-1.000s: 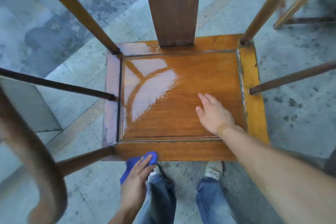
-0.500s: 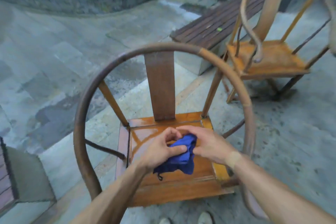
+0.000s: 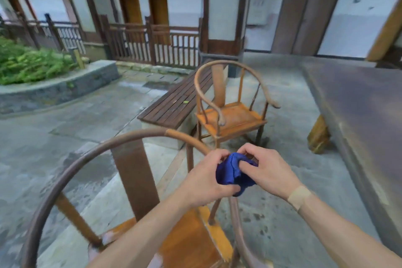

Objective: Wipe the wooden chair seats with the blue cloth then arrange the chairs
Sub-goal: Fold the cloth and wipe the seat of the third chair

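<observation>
A crumpled blue cloth [image 3: 233, 173] is bunched between my two hands, in the air over the right side of the nearest chair. My left hand [image 3: 205, 177] grips its left side and my right hand [image 3: 264, 168] pinches its right side. The near wooden chair [image 3: 134, 172] has a round curved back rail, a broad back slat and a glossy orange-brown seat [image 3: 191, 243] below my forearms. A second round-backed wooden chair [image 3: 233, 115] stands further ahead, its orange seat bare.
A slatted dark wooden bench [image 3: 174, 102] stands left of the far chair. A large dark table [image 3: 365, 115] fills the right side. A stone planter with green plants [image 3: 32, 65] lies far left, with a wooden railing [image 3: 152, 45] and building behind. The stone paving is damp.
My view has lifted from the near chair's seat to the courtyard. Both hands rose from the seat, came together on the cloth and now hold it higher and further right.
</observation>
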`<action>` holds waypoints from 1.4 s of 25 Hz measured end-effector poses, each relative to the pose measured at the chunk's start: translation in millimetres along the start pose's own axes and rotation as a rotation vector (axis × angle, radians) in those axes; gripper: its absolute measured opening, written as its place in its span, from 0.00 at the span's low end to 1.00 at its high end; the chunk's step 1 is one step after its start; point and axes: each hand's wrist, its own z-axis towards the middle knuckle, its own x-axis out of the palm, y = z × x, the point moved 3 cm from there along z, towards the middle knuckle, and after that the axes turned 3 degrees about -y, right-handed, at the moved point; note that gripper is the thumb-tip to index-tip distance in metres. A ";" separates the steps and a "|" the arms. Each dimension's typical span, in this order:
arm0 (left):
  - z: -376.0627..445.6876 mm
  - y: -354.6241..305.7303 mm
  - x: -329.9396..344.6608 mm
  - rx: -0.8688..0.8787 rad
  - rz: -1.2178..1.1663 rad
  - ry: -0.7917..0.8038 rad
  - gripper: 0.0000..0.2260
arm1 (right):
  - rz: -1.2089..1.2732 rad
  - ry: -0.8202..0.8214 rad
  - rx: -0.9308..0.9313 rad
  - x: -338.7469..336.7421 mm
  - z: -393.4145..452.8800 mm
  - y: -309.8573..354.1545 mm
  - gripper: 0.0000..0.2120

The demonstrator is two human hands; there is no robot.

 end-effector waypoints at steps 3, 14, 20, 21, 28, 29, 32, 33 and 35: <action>22.9 -39.0 47.0 0.093 -0.001 -0.038 0.23 | -0.087 -0.120 0.056 -46.6 -18.8 -31.0 0.02; 154.6 -210.7 235.7 0.162 -0.442 -0.030 0.07 | -0.104 -0.279 0.218 -271.7 -113.7 -228.5 0.08; 232.6 -245.1 290.5 0.168 -0.383 0.102 0.07 | 0.090 -0.555 0.333 -346.8 -103.7 -308.1 0.06; 246.1 -245.4 297.6 0.160 -0.367 0.096 0.08 | 0.104 -0.574 0.336 -351.4 -94.6 -318.0 0.06; 342.1 -198.3 335.0 0.050 -0.336 0.060 0.06 | 0.129 -0.550 0.322 -350.8 5.5 -393.2 0.04; 358.2 -187.2 335.6 0.028 -0.332 0.055 0.06 | 0.131 -0.524 0.321 -348.4 27.6 -403.6 0.05; 419.1 -151.1 329.4 -0.021 -0.336 0.026 0.05 | 0.159 -0.447 0.308 -339.2 108.9 -434.5 0.06; 440.5 -141.1 325.3 -0.032 -0.344 0.007 0.05 | 0.160 -0.433 0.303 -338.5 137.1 -442.9 0.06; 478.9 -120.9 317.8 -0.049 -0.352 -0.041 0.07 | 0.144 -0.393 0.284 -335.2 191.7 -456.7 0.05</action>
